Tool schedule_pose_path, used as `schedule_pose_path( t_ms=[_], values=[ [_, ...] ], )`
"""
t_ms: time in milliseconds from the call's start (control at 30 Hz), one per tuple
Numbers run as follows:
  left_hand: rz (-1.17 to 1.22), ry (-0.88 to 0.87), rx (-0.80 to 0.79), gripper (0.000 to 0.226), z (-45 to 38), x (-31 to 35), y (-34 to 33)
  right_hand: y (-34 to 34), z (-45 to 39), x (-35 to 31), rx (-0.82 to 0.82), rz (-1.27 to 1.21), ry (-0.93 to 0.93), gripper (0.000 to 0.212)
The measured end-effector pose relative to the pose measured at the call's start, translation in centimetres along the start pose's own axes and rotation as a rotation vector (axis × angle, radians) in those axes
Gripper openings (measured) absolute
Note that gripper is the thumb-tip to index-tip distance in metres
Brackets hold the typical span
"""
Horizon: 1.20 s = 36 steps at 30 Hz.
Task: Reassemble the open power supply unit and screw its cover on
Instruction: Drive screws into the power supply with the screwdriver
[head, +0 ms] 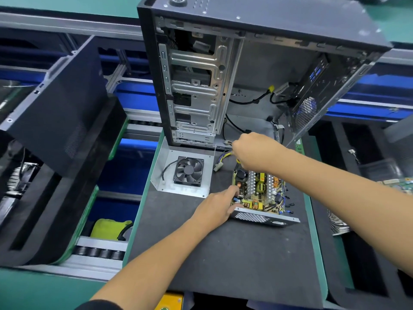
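The right hand (254, 151) has a closed grip on the wires (224, 156) behind the open power supply (259, 193) on the surface (223, 253), the left hand (215, 208) steadying its near corner; tuck wires inside before fitting the cover (185, 171).

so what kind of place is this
Likely an electronics assembly or repair line: an opened computer tower case stands on a foam-padded workstation, an open power supply unit lies exposed, and roller conveyor tracks run alongside.

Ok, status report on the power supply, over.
Left hand grips the power supply at its near corner. Right hand gathers the wire bundle. Board exposed; fan cover lies apart, left. Loose screws beside the unit.
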State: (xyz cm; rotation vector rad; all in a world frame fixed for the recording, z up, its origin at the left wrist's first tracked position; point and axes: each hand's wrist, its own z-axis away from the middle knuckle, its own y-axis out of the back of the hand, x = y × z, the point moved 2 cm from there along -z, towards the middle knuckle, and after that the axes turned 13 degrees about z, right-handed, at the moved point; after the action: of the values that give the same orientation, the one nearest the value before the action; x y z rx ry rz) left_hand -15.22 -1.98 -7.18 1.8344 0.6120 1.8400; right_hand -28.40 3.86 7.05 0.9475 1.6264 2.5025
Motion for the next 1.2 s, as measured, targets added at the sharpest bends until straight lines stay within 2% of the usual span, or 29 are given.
schedule_pose_path(
  t_ms=[67, 200, 300, 400, 533, 600, 700, 833, 967, 1133, 1200],
  values=[
    [0.004, 0.005, -0.001, 0.028, 0.0, 0.0, -0.1, -0.3, 0.3, 0.0, 0.056, 0.072, -0.018, 0.039],
    [0.0, -0.001, 0.009, 0.029, 0.0, 0.1, 0.0, -0.2, 0.7, -0.1, -0.038, -0.086, 0.026, 0.014],
    [-0.008, -0.006, 0.0, 0.029, 0.0, 0.0, -0.1, 0.2, 0.7, -0.2, -0.071, -0.135, 0.065, 0.023],
    [-0.008, -0.016, 0.01, 0.029, 0.0, -0.1, -0.1, 0.4, 0.5, -0.2, -0.032, -0.083, -0.003, 0.004],
    [-0.007, -0.016, 0.013, 0.028, 0.0, -0.1, -0.2, -0.2, 0.8, -0.5, 0.016, 0.019, -0.083, 0.021],
    [-0.008, -0.004, 0.007, 0.027, 0.0, -0.2, -0.2, -0.3, 1.1, -0.4, 0.027, -0.023, -0.108, 0.021],
    [-0.022, -0.006, 0.008, 0.027, -0.1, -0.3, -0.3, -0.3, 1.2, -0.1, -0.056, -0.219, -0.044, 0.017],
    [-0.012, -0.01, 0.017, 0.027, -0.1, -0.5, -0.4, 0.0, 0.5, 0.1, -0.012, -0.171, -0.046, 0.018],
    [-0.014, -0.015, 0.025, 0.028, -0.1, -0.4, -0.4, -0.7, -0.3, -0.4, -0.004, -0.082, -0.096, 0.039],
    [-0.028, -0.018, 0.034, 0.028, 0.1, 0.0, -0.2, -0.6, -0.1, -0.1, -0.016, -0.08, -0.13, 0.04],
    [-0.02, -0.013, 0.031, 0.027, 0.1, 0.0, -0.2, -0.4, 0.3, -0.2, -0.057, -0.164, -0.113, 0.028]
  ],
)
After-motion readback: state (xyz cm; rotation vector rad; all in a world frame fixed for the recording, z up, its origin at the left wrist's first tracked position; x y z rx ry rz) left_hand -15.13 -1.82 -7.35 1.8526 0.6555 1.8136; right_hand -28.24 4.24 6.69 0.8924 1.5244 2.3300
